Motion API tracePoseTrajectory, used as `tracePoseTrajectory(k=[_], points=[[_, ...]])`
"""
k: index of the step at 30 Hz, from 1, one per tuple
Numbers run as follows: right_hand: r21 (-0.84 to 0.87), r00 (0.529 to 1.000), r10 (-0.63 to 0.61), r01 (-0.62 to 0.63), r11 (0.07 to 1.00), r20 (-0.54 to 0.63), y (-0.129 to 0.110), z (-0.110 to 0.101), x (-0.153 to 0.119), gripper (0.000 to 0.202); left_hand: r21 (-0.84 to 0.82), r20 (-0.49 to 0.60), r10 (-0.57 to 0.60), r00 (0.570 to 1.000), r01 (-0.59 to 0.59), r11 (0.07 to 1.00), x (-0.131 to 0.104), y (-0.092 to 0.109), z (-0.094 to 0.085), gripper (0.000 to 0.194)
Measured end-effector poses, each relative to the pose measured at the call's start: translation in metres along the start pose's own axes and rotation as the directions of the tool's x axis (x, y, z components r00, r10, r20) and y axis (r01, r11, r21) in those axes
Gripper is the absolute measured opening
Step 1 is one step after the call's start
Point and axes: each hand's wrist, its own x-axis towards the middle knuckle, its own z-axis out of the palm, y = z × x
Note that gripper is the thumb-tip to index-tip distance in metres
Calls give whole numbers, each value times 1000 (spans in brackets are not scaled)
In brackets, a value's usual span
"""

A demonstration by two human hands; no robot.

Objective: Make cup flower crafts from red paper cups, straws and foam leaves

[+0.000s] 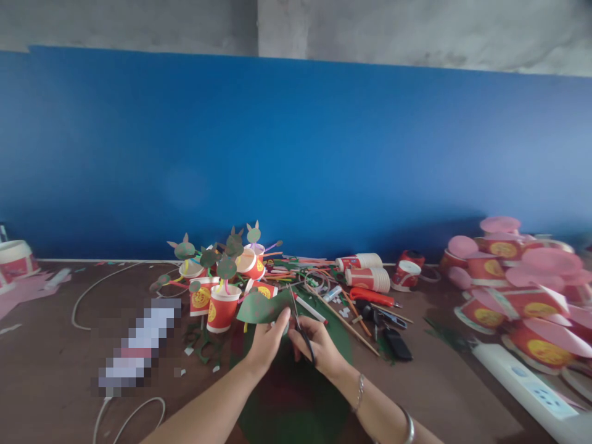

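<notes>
Paper: green, curved along the top edge, raised between my hands over the dark green round sheet; thin-looking, could tear or get a ragged edge if pulled sideways against the blades.
Left hand: pinching the paper, thumb on top; thumb sits close to the scissors, so a nick is possible if the grip creeps toward the cut.
Right hand: grasping the scissors by the black handle; blades at the paper's right edge. Can't tell if paper is between them. A wrist twist could send the cut off line.
Front cup: red and white paper cup just left of the paper, green eared cutout above it; looks top-heavy, could tip if my left hand swings out.
Marker: white with red ends, lying just beyond my right hand; round, could roll if nudged.
Wooden stick: lies to the right of my right hand; a knuckle could catch it and shove the clutter.
Key fob: black, right of the stick; could be swept along by a wide elbow move.
Scraps: white bits left of my left hand; small cut pieces could get lost among them.
Power strip: far right, well apart from my hands; low risk unless something gets dragged that way.
</notes>
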Motion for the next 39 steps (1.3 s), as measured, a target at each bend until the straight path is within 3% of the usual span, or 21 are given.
tracePoseTrajectory(k=[31, 39], points=[[54, 1000, 26, -26, 998, -3, 3, -2, 1, 29, -23, -81, 34, 996, -36, 999, 3, -6, -3, 31], [45, 999, 36, -36, 998, -4, 2, -2, 1, 28, -42, -21, 92, 995, -93, 995, 5, -8, -2, 28]])
